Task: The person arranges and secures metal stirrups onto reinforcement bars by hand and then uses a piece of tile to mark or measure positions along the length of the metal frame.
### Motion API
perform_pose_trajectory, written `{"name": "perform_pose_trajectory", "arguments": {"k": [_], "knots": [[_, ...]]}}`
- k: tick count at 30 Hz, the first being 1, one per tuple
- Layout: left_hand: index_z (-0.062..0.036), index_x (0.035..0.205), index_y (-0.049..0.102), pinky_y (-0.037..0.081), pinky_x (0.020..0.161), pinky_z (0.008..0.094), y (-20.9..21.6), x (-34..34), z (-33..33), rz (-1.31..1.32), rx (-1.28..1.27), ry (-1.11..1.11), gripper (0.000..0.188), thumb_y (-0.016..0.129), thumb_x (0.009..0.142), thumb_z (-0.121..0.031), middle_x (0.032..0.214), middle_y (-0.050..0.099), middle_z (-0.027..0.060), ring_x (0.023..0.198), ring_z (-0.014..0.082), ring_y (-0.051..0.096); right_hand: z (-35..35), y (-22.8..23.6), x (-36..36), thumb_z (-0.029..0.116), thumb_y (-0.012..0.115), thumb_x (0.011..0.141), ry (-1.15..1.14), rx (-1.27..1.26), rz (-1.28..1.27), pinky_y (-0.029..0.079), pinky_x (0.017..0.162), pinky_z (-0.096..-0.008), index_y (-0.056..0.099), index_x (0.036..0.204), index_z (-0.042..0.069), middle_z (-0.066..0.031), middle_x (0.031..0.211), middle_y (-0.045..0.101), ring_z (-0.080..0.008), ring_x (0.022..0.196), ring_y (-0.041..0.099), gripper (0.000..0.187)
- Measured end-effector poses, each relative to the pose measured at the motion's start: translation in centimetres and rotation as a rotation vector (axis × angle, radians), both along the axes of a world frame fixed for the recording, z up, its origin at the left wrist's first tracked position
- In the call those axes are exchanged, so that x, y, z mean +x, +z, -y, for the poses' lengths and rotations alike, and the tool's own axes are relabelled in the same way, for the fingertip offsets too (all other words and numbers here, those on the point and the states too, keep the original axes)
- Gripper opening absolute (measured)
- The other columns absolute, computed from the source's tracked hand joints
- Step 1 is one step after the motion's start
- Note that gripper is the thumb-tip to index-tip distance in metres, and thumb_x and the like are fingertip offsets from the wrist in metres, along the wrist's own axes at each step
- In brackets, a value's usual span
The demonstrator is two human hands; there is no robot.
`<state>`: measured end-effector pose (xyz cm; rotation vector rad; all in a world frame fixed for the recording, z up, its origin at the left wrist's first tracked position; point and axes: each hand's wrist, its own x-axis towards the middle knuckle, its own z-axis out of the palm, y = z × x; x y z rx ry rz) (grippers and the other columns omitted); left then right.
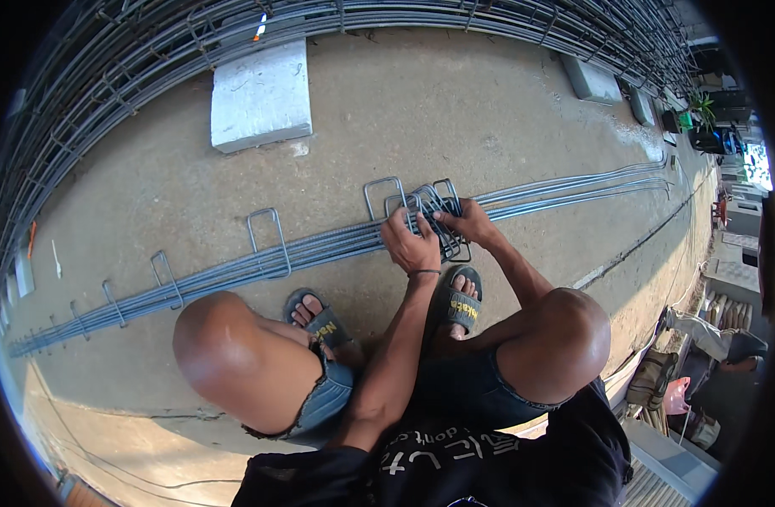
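A: Hand pose?
B: Left hand (pixel 411 243): forearm comes up between the knees, palm down, fingers bent onto the near-left side of the loop bunch (pixel 425 203). Right hand (pixel 467 221): reaches in past the right knee (pixel 569 342), angled left, at the bunch's right side.
A: Fingers?
B: Right ones grip the bunch, thumb on the near side. Left ones touch it; can't tell if they're closed on wire.
A: Bunch location?
B: At the long bars (pixel 320 250), low over the concrete floor (pixel 168 211), just beyond the right sandal (pixel 463 311). More spaced loops (pixel 280 232) stand along the bars to the left.
A: Hard to see?
B: Left fingertips blend into the wire, most right fingers are behind it. Right elbow's behind the knee. Loops overlap, can't count them. Steel cages (pixel 404 15) are cut off by the top edge.
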<state>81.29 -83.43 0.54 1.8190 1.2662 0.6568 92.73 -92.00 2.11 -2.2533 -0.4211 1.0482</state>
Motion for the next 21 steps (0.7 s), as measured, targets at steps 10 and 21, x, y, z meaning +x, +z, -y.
{"name": "perform_pose_trajectory", "arguments": {"k": [10, 21], "knots": [[0.0011, 0.098, 0.061, 0.053, 0.073, 0.0436, 2.2, 0.9, -2.1, -0.332, -0.444, -0.37, 0.026, 0.067, 0.077, -0.013, 0.09, 0.064, 0.0215, 0.084, 0.0366, 0.065, -0.5, 2.4, 1.6, 0.031, 0.072, 0.082, -0.094, -0.218, -0.191, 0.045, 0.058, -0.0298, 0.068, 0.091, 0.002, -0.006, 0.081, 0.066, -0.013, 0.071, 0.058, 0.031], [0.0033, 0.086, 0.064, 0.05, 0.072, 0.0456, -0.5, 2.3, -1.3, 0.05, -0.223, -0.059, 0.022, 0.061, 0.084, -0.018, 0.086, 0.065, 0.0243, 0.081, 0.041, 0.063, -0.4, 0.6, 3.5, 0.041, 0.077, 0.073, 0.305, -0.261, -0.029, 0.049, 0.063, -0.0331, 0.069, 0.089, 0.0, -0.0084, 0.071, 0.066, -0.0151, 0.066, 0.061, 0.045]]}}
